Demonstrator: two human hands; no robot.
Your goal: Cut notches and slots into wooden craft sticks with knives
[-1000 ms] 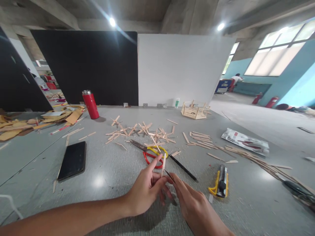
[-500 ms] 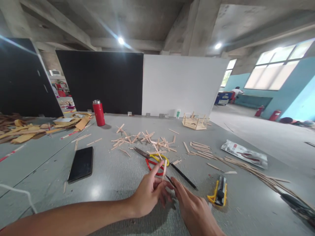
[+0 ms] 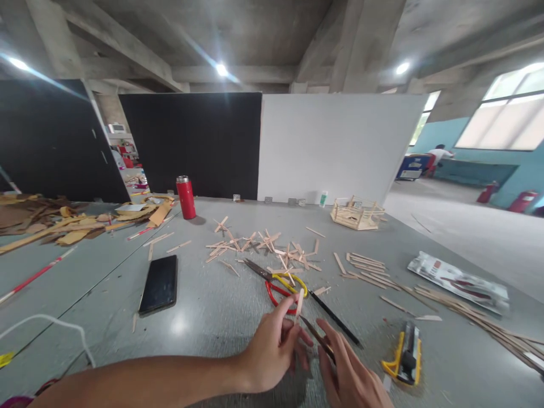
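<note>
My left hand [image 3: 272,345] pinches a short flat wooden stick [image 3: 300,303] upright between thumb and index finger. My right hand [image 3: 351,368] is closed around a slim dark tool with a narrow pointed end [image 3: 315,332]; whether it is a file or a blade I cannot tell. The tool's tip lies close to the lower part of the stick. Just beyond my left hand are scissors [image 3: 260,271] with one red and one yellow handle loop. A black pen-like rod [image 3: 335,318] lies beside them. A yellow utility knife [image 3: 406,354] rests to the right of my right hand.
Cut wooden pieces [image 3: 255,243] lie scattered mid-table, longer strips [image 3: 471,314] to the right near a silver packet [image 3: 459,281]. A small wooden frame model [image 3: 357,215] stands at the back. A phone [image 3: 159,284] and red flask [image 3: 186,198] are on the left.
The whole view has swung left, so things appear further right. My right hand has drawn back slightly from the left, and more of the dark tool shows. The stick remains pinched.
</note>
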